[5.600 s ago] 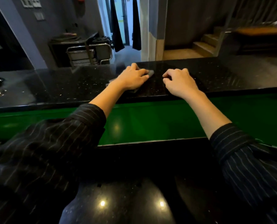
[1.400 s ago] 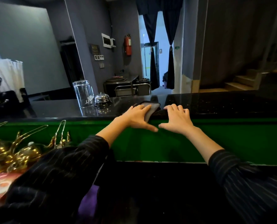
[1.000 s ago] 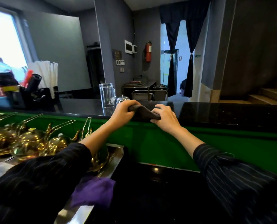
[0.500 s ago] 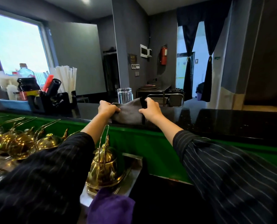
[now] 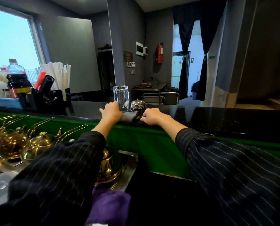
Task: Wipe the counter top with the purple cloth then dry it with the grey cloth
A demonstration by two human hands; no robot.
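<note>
The grey cloth (image 5: pixel 129 117) lies on the front edge of the black counter top (image 5: pixel 217 118), stretched between both hands. My left hand (image 5: pixel 111 112) presses on its left end, right in front of an upturned glass (image 5: pixel 121 97). My right hand (image 5: pixel 150 116) pinches its right end, just before a chrome service bell (image 5: pixel 137 104). The purple cloth (image 5: pixel 109 207) sits bunched on the lower counter near me, between my sleeves, touched by neither hand.
A green panel (image 5: pixel 144 144) drops below the counter top. Several brass teapots (image 5: pixel 38 142) stand on a steel tray at the lower left. A black caddy with straws and bottles (image 5: pixel 44 95) stands at the counter's left end.
Both hands lifted the grey cloth off the counter, carried it left along the counter top, and have now set it down in front of the glass and bell.
</note>
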